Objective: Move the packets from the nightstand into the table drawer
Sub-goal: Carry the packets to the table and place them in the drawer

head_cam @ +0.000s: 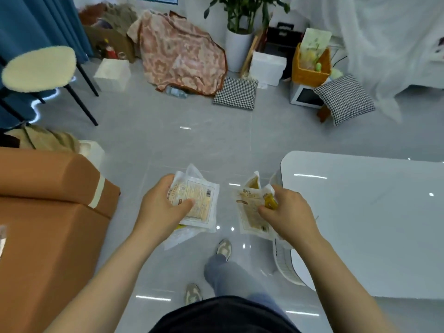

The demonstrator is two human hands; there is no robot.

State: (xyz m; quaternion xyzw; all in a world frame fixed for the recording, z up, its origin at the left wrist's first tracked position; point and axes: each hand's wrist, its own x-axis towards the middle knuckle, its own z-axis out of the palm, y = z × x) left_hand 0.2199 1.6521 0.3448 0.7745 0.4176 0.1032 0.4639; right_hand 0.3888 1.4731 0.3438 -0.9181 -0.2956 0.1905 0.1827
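shirt [223,316]: black, at the near edge, centre.
leg [228,275]: grey trouser, set forward over the floor [168,140]; one shoe [224,247] ahead, the other [192,293] nearer and left.
left hand [161,207]: left of centre, above the floor; thumb flat on top of the left packets [199,200], fingers curled round their far-left edge, clamped on the stack.
left packets: flat stack of clear-white packets, top one label-up with pale yellow contents; a lower one sticks out at the near side.
right hand [288,212]: right of centre, at the left edge of the table [360,224]; thumb and fingers pinched on the right edge of the right packets [249,212] and on a small yellow sachet [270,201].
right packets: white printed packet facing up, a second showing yellow at its far end; apart from the left packets, in the air between the unit [48,236] and the table.
unit: brown, upholstered, cream strap, near left.
table: white, glossy, round-cornered, right; ribbed white panel [283,260] under its left edge; whether that is a drawer cannot be told.
chair [39,68]: cream seat, black legs, far left, before a blue curtain [36,20].
cloth [180,51]: pink patterned, heaped at the far wall, a white box [111,73] to its left.
cushions [236,92]: two, checked, on the far floor; the second [343,99] further right.
pot [237,46]: white, with a green plant, far centre; orange basket [310,68] to its right.
sheet [384,44]: white, draped, far right.
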